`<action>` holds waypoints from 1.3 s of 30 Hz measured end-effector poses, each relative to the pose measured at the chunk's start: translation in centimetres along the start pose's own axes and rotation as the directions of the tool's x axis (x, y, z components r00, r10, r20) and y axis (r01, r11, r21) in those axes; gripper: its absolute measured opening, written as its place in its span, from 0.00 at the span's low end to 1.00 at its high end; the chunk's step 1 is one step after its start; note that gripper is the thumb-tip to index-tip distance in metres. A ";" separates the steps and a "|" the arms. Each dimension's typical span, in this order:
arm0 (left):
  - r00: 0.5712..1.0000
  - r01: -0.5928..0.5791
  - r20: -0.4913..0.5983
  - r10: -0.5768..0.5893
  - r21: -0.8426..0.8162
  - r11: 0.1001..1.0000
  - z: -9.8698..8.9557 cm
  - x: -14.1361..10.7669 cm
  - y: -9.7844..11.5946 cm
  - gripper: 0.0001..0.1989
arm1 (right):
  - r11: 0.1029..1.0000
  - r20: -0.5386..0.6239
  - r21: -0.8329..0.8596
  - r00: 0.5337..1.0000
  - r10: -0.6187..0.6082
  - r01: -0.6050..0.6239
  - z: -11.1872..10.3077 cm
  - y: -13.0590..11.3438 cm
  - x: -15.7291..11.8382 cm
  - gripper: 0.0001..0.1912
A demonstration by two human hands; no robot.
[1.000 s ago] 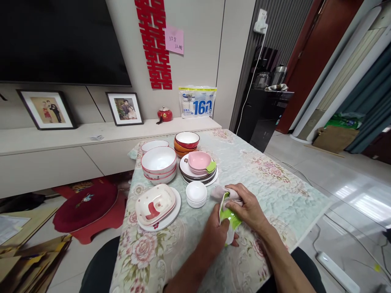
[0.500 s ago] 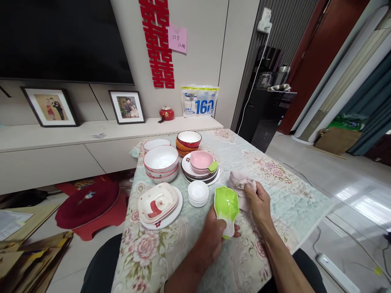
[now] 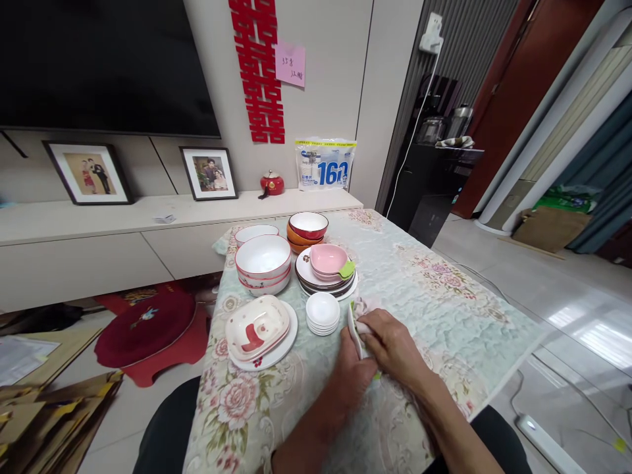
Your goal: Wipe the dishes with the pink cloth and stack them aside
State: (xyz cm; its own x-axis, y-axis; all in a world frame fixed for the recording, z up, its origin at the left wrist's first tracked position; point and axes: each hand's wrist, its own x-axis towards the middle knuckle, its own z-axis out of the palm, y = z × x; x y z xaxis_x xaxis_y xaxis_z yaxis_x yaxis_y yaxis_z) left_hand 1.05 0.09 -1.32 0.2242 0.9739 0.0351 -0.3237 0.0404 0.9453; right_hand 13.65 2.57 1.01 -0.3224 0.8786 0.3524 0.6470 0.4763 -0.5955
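My left hand grips a green and white cabbage-shaped dish, now tipped on edge so that mostly its pale side shows. Pressed against the dish's inner face is a pale pink cloth, bunched in my right hand. Most of the cloth and the dish's green inside are hidden behind my fingers. Just left of the dish stands a stack of small white saucers. Beyond it, pink dishes with a green leaf handle rest on stacked dark-rimmed plates.
On the floral tablecloth, a stack of white bowls, red and orange bowls and rectangular patterned dishes on a white plate stand to the left. A low cabinet runs behind. A red stool is at left.
My right hand has brought the cloth leftward onto the dish. My left hand has turned the dish from facing up to standing on its side.
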 end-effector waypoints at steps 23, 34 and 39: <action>0.937 0.342 0.097 -0.335 -0.443 0.829 -0.3 -0.4 1.4 0.32 | 0.741 -0.258 0.525 0.752 0.606 -0.417 -1.5 3.8 0.4 0.10; 0.789 0.583 0.496 -0.364 -0.415 0.699 -0.8 -0.8 1.4 0.13 | -0.089 0.149 0.989 0.846 0.512 -0.121 -0.3 0.9 0.6 0.11; 0.705 0.688 0.565 -0.429 -0.394 0.610 -0.3 -1.4 1.2 0.17 | -0.185 0.147 0.980 0.882 0.448 -0.070 0.0 -0.1 0.7 0.14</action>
State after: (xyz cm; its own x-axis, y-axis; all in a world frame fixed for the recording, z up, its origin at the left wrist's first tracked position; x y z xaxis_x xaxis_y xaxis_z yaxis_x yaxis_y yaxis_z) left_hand 0.05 -1.10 -0.30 0.8161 0.5429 -0.1981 -0.4057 0.7823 0.4727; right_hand 13.37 3.19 1.32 -0.0961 0.9934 -0.0627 -0.7748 -0.1142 -0.6218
